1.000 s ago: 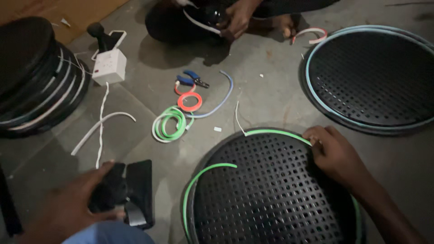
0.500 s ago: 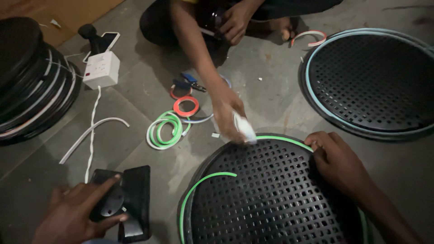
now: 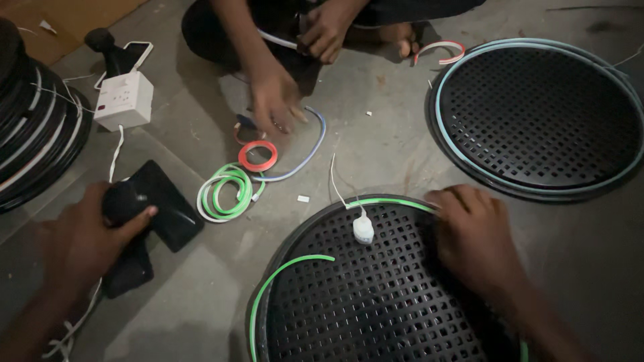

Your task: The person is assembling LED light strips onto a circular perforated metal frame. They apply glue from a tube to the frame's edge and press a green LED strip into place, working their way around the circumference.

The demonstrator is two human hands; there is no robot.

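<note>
While my left hand (image 3: pixel 87 238) wraps its fingers (image 3: pixel 137 218) around a black tool (image 3: pixel 144 214) lying on the floor (image 3: pixel 376 147), thumb curled over its rounded top, my right hand (image 3: pixel 473 238) lies flat on the rim of the black perforated grille (image 3: pixel 376 302); those fingers (image 3: pixel 453 200) press close together on the green strip (image 3: pixel 386 201) seated in the rim, holding nothing else; just left of my right fingertips a small white connector (image 3: pixel 363 229) rests on the mesh; beyond it lies a coiled green strip (image 3: pixel 225 193), touching a red tape roll (image 3: pixel 257 155); another person's hand (image 3: pixel 275 100) reaches down just above that roll; a second grille (image 3: pixel 537 114) sits well past my right fingers; a white socket box (image 3: pixel 124 100) sits beyond my left fingers.
</note>
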